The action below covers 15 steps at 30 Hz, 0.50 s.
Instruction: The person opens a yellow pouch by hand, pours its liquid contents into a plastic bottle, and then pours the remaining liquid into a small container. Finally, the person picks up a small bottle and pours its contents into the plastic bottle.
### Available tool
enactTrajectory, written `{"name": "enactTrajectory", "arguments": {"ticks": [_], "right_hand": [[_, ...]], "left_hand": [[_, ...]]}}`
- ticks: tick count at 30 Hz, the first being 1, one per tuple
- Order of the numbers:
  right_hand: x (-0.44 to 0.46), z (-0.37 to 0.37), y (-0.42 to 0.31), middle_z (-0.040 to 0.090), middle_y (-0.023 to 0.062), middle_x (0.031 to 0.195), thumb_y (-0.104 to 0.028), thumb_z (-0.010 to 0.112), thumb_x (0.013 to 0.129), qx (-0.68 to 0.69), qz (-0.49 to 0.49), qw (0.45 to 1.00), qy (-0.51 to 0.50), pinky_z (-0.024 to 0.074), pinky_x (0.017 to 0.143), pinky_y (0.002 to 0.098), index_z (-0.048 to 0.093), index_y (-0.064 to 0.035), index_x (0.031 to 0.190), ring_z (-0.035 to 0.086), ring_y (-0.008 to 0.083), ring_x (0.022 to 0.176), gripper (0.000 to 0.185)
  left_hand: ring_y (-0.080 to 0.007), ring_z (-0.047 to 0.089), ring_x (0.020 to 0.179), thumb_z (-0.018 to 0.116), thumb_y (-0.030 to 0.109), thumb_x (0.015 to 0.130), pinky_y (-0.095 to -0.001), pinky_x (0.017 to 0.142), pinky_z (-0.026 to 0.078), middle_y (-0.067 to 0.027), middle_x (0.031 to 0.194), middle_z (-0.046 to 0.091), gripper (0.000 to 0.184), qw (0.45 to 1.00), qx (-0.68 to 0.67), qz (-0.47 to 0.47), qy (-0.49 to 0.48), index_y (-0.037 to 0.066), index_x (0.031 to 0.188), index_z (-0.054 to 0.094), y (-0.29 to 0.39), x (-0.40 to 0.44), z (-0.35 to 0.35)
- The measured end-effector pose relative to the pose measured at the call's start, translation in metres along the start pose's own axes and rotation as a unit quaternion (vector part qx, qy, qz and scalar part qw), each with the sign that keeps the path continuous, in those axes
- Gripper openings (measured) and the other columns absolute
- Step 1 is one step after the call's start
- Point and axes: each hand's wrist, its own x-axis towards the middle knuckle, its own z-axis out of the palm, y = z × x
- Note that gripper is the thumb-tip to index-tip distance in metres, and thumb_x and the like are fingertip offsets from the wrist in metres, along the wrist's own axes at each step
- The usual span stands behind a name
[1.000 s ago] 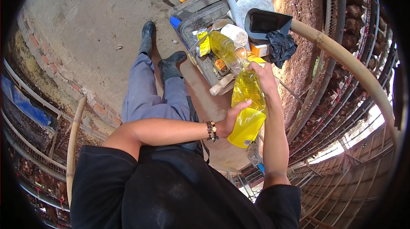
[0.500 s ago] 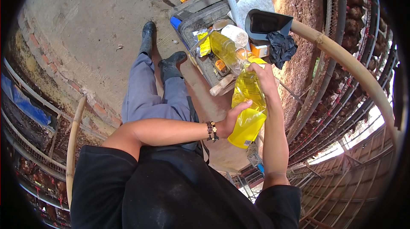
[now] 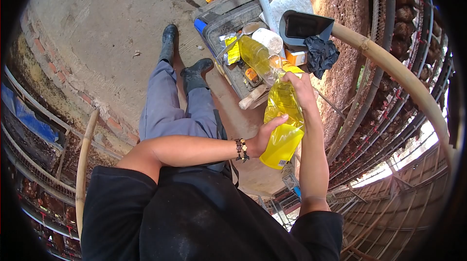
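Note:
A yellow, partly clear plastic pouch (image 3: 282,98), which looks like a cooking oil pouch, is held between my two hands. My left hand (image 3: 265,134) wraps the lower part, thumb across its front; a beaded bracelet circles that wrist. My right hand (image 3: 302,89) grips the upper edge. Touching or very close to the pouch's top is the neck of a clear plastic bottle (image 3: 254,54) with yellowish liquid inside. The bottle stands among items on a dark, dirty tray-like surface (image 3: 221,34). Whether liquid flows between the two cannot be made out.
Around the bottle are a white tub (image 3: 267,41), a yellow sachet (image 3: 232,50), a black plastic bag (image 3: 321,56) and a grey dustpan-like scoop (image 3: 306,27). A bamboo pole (image 3: 389,61) curves along the right, beside caged chickens (image 3: 404,32). My boots (image 3: 197,73) stand on concrete.
Almost nothing differs. Both hands keep their hold on the pouch, and the bottle stays in the same place.

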Motion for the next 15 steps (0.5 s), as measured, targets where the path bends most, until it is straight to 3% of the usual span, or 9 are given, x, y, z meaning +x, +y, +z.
{"name": "enactTrajectory", "arguments": {"ticks": [5,15], "right_hand": [[-0.001,0.002,0.000,0.060,0.0080,0.078,-0.025,0.065,0.074,0.013,-0.007,1.000,0.009,0.0448,0.069,0.0298,0.063,0.0012,0.080,0.055,0.0166,0.073,0.027],[0.005,0.000,0.010,0.061,0.0045,0.073,-0.022,0.062,0.076,0.023,-0.034,0.999,-0.006,0.0435,0.064,0.0283,0.064,-0.0002,0.076,0.054,0.0131,0.067,0.022]], "left_hand": [[-0.0145,0.067,0.080,0.049,0.039,0.098,-0.0300,0.072,0.053,-0.0045,0.096,0.067,0.035,0.999,-0.028,-0.005,-0.024,0.010,0.116,0.057,0.001,0.001,-0.002],[-0.0145,0.067,0.080,0.048,0.039,0.099,-0.0295,0.071,0.053,-0.0047,0.096,0.067,0.034,0.999,-0.034,0.003,-0.031,0.010,0.115,0.058,0.000,0.002,-0.002]]}}
